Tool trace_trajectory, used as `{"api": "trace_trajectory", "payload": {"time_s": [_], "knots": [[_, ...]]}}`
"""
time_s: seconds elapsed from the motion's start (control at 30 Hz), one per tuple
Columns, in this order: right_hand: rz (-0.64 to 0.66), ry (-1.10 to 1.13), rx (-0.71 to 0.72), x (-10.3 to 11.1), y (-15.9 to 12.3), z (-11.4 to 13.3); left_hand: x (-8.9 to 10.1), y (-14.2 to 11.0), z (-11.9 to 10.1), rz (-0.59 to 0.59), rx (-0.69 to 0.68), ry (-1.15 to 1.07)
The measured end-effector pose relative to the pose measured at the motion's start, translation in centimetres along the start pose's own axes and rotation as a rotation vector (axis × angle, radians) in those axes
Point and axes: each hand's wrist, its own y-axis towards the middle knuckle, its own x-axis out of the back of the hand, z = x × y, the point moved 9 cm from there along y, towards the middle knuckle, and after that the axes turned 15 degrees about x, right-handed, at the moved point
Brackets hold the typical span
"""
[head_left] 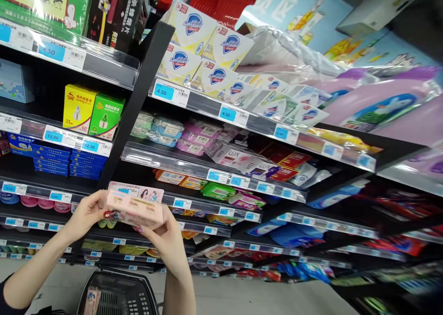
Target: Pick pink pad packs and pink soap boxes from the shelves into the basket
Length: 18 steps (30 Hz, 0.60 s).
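A pink box (133, 208) with printed pictures is held up in front of the shelves, tilted. My left hand (92, 208) grips its left end, with the fingers bent around the edge. At the right end, my right hand (166, 236) holds it from below and the side, thumb near the lower edge. A pink card-like panel (152, 194) with printed figures stands up behind the box's top face; I cannot tell whether it is part of the box. Below both hands is a black shopping basket (117, 282) with a similar pinkish box (92, 301) inside.
Tall shelves carry Safeguard soap boxes (194, 26), LUX soap packs (238, 158), and yellow (79, 109) and green (106, 116) mosquito-liquid boxes. Blue price tags line the shelf edges (207, 105). Purple detergent bags (384, 105) are at upper right. Grey floor (277, 299) lies below.
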Motion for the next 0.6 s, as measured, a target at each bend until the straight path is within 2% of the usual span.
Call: {"api": "trace_trajectory", "payload": {"time_s": [0.1,0.17,0.23,0.3,0.4,0.53,0.6], "knots": [[-0.036,-0.124,0.377,0.4,-0.5,2.7,-0.3,-1.1,-1.7,0.085,-0.125,0.17],[-0.068,-0.162,0.562,0.5,-1.3,3.9,-0.7,-1.9,-2.7,0.141,-0.158,0.225],[-0.102,-0.241,0.653,0.6,-2.1,4.4,-0.9,-2.5,-3.1,0.157,-0.122,0.241],[-0.118,-0.316,0.685,0.6,-2.6,4.8,-1.1,-2.9,-3.2,0.139,-0.088,0.275],[-0.078,-0.289,0.601,0.5,-2.6,4.8,-1.1,-3.4,-3.8,0.101,-0.166,0.281],[0.085,-0.088,0.26,-0.1,-2.7,2.3,-0.8,-3.9,-4.1,0.085,-0.316,0.216],[0.11,0.015,0.166,-0.3,-3.2,1.5,-0.8,-4.1,-4.2,0.067,-0.379,0.229]]}}
